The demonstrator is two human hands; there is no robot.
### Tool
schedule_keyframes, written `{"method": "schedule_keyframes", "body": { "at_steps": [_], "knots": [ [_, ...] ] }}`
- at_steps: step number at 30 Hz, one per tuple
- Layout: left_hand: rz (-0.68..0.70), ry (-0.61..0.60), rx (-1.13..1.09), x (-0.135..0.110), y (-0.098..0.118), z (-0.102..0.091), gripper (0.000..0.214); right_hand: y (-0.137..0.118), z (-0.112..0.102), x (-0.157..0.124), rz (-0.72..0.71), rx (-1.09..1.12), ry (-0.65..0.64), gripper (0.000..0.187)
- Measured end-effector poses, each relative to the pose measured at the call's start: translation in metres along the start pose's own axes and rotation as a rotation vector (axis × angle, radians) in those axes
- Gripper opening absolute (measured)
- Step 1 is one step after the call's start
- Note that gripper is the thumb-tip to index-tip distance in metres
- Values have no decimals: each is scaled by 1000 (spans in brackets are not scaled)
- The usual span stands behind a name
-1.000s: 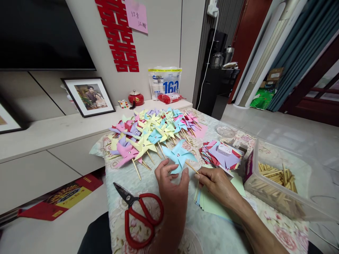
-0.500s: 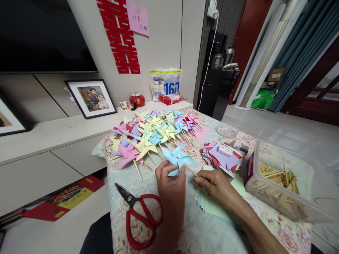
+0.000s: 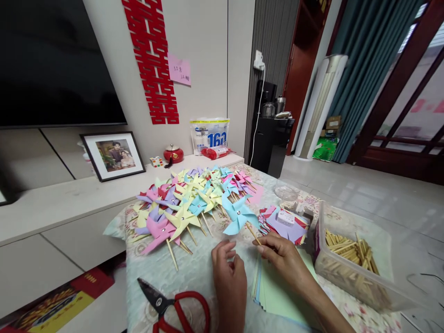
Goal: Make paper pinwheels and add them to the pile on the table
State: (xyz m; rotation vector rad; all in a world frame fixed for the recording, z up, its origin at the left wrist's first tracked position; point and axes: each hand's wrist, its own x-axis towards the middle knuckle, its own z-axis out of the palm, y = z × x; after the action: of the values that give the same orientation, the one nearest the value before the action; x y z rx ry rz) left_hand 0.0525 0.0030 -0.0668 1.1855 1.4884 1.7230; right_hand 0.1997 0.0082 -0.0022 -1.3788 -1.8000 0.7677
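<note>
A light blue paper pinwheel (image 3: 238, 214) on a thin wooden stick is held up by my right hand (image 3: 279, 252), whose thumb and fingers pinch the lower end of the stick. My left hand (image 3: 229, 273) is just below the pinwheel, apart from it, fingers loosely curled and parted with nothing in them. Beyond both hands lies a heap of finished pinwheels (image 3: 183, 217) in pink, yellow, blue and purple, their sticks pointing toward me. Red-handled scissors (image 3: 176, 305) lie left of my left hand, blades partly hidden by nothing, handles cut off at the bottom edge.
Under my right forearm is a stack of pale green paper sheets (image 3: 277, 291). Coloured cut paper (image 3: 298, 230) with a small white box (image 3: 286, 217) on top lies behind it. A clear plastic bin (image 3: 347, 291) of wooden sticks stands at the right. A framed photo (image 3: 114, 156) stands on the cabinet.
My left hand has let go of the blue pinwheel's blades and dropped away. My right hand still holds the stick. The camera view has tilted upward and shifted right.
</note>
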Motion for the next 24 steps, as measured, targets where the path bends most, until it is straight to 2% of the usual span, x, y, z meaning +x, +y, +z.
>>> {"method": "schedule_keyframes", "body": {
  "at_steps": [5, 8, 11, 14, 17, 19, 24],
  "knots": [
    [-57, -62, 31, -1, -4, 3, 23, -18, -2, 24, -10, -10, 49, 16],
    [-72, -72, 54, -1, -6, 4, 24, -30, -11, 60, 50, 0, 83, 9],
    [-69, -78, 81, -3, -9, 5, 24, -31, -27, 107, 117, -28, 104, 7],
    [-53, -78, 114, -3, -13, 7, 25, -18, -41, 150, 237, -90, 91, 10],
    [-34, -102, 160, -4, -16, 9, 26, 3, -48, 179, 384, -159, 30, 27],
    [-23, -108, 209, -5, -17, 12, 28, 18, -47, 189, 466, -199, -19, 33],
    [-44, -87, 324, -8, -15, 19, 30, 44, -34, 203, 596, -279, -112, 33]
  ]
}}
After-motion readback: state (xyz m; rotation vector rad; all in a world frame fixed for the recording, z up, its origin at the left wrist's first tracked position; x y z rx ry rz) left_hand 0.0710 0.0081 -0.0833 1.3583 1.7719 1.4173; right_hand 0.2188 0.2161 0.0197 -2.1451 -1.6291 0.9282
